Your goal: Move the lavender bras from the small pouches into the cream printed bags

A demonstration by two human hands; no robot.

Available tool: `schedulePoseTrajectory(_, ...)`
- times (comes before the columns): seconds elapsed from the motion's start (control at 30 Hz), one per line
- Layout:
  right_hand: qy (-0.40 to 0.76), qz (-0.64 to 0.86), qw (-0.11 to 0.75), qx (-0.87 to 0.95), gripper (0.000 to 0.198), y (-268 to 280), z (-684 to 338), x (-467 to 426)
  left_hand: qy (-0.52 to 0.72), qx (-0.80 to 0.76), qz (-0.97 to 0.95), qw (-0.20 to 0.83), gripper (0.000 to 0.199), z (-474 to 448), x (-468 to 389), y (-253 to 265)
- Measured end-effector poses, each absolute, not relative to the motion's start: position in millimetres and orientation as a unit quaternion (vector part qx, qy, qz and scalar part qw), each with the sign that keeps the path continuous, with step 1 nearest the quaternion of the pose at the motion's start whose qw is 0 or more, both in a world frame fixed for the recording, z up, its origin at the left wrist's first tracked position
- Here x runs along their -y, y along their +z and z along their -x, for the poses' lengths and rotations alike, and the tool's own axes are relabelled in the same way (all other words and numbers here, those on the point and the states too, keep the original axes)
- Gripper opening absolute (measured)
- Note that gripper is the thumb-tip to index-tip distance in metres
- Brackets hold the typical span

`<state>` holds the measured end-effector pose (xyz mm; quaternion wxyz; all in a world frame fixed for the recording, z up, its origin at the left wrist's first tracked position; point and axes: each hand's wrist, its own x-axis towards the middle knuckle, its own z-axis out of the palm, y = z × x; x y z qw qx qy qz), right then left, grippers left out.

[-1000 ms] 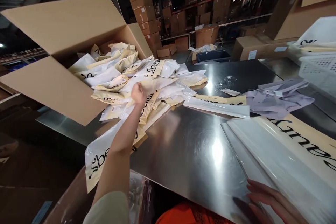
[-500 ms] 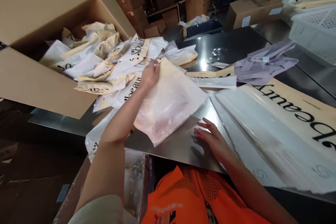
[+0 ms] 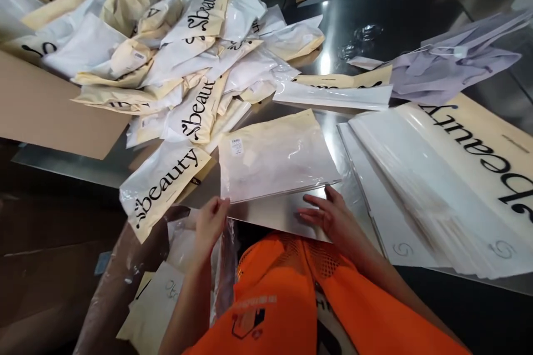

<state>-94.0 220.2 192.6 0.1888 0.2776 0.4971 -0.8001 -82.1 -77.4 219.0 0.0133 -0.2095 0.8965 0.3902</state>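
Note:
A flat cream and clear plastic packet [image 3: 275, 155] lies on the steel table [image 3: 275, 213] right in front of me. My left hand [image 3: 210, 222] pinches its near left corner at the table edge. Fingers spread, my right hand [image 3: 328, 213] rests on the table at the packet's near right edge. Behind the packet, a heap of similar white and cream "beauty" packets [image 3: 187, 61] spills from a tipped cardboard box [image 3: 45, 111] at the left.
A large stack of flat white and cream bags [image 3: 449, 177] lies at the right. A lilac garment [image 3: 449, 69] and a long folded packet [image 3: 337, 94] sit behind it. A clear bag with more packets [image 3: 158, 294] hangs below the table edge. Boxes stand at the back.
My left hand pulled one packet out of the heap and drew it toward me, laying it flat at the table's near edge. My right hand moved left to meet it.

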Motion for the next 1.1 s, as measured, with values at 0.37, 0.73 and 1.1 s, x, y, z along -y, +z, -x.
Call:
schedulePoseTrajectory(0.37, -0.238, -0.133, 0.188, -0.944, 0.034, 203.5, 151.6, -260.9, 0.773, -0.482, 0.24, 0.334, 0.051, 59.8, -28.9, 189.0)
schedulePoseTrajectory(0.73, -0.216, -0.103, 0.191, -0.952, 0.025, 206.2, 137.2, -253.0, 0.761, -0.406, 0.281, 0.422, 0.035, 92.5, -116.5, 199.3)
schedulePoseTrajectory(1.1, -0.688, -0.086, 0.126, -0.71, 0.027, 200.2, 89.8, -214.3, 0.817, -0.461, 0.241, 0.248, 0.064, 85.0, -113.8, 142.0)
